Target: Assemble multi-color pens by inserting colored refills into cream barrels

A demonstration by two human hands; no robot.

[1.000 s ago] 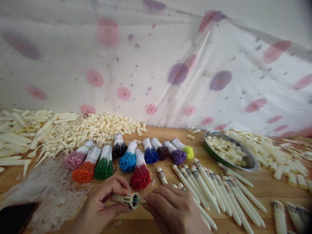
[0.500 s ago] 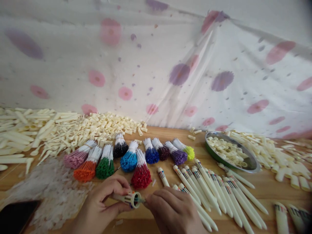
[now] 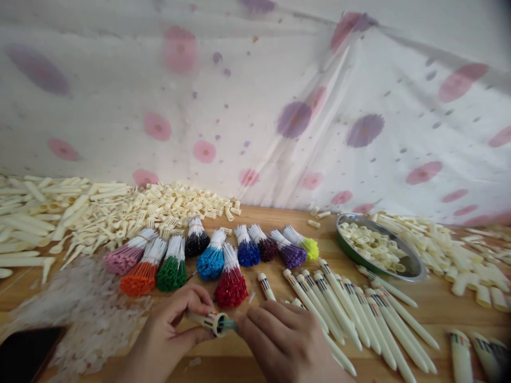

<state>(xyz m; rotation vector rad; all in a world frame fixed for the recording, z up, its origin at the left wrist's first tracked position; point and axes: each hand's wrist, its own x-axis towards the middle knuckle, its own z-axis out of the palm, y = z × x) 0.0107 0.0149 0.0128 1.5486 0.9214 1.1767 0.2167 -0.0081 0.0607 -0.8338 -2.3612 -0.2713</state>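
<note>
My left hand (image 3: pixel 181 322) is closed around a cream multi-colour pen barrel (image 3: pixel 205 321), held sideways above the table. Its round open end points right, and coloured slots show near that end. Thin teal rods (image 3: pixel 228 324) stick out of the opening. They reach the fingertips of my right hand (image 3: pixel 279 335), which is closed on them; their far ends are hidden by the fingers. Just beyond the hands stands a bundle of red-tipped white sticks (image 3: pixel 231 279). Close to my right hand lie several cream pens (image 3: pixel 331 303) with coloured sliders.
Bundles in other colours, such as orange (image 3: pixel 139 274) and green (image 3: pixel 171 268), stand in a row. Cream plastic parts (image 3: pixel 171 205) are heaped at the back left. A metal dish (image 3: pixel 415 270) holds cream rings. Clear plastic bits (image 3: pixel 91 314) and a dark phone (image 3: pixel 30 351) lie left.
My right hand has shifted slightly up and left, and more of the teal rods shows at the barrel's mouth. The barrel has turned a little in my left hand.
</note>
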